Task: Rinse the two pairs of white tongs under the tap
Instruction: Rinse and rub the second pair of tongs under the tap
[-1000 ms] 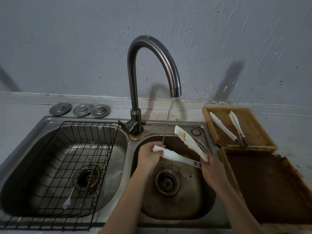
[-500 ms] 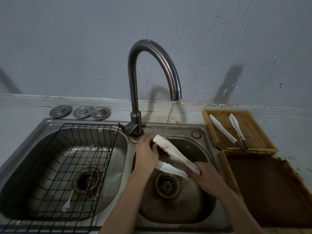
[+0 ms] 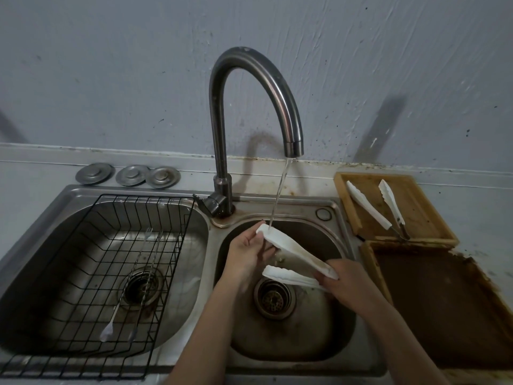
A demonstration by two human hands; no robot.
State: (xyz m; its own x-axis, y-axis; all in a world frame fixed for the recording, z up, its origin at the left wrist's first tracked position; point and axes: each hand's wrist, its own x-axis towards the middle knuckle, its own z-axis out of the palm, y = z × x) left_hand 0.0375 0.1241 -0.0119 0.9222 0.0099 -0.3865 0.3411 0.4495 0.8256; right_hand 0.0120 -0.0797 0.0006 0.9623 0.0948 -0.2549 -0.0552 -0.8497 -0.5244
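One pair of white tongs (image 3: pixel 291 250) is spread open over the right sink basin (image 3: pixel 291 343). My right hand (image 3: pixel 347 284) grips its hinge end. My left hand (image 3: pixel 248 250) pinches the tip of the upper arm, which sits right under the water stream (image 3: pixel 279 193) from the curved tap (image 3: pixel 222 129). That arm shows brown stains. The lower arm points left above the drain. A second pair of white tongs (image 3: pixel 374 207) lies in the small wooden tray (image 3: pixel 416 209) to the right of the sink.
A black wire rack (image 3: pixel 91 273) fills the left basin, with a fork and a spoon lying in it. Three metal sink plugs (image 3: pixel 127 175) rest on the ledge behind it. A larger stained wooden tray (image 3: pixel 444 307) sits at the right front.
The tongs' upper arm has stayed under the stream; my left hand shifted from beside the tip to pinching it. A second ago the tongs were higher and further right.
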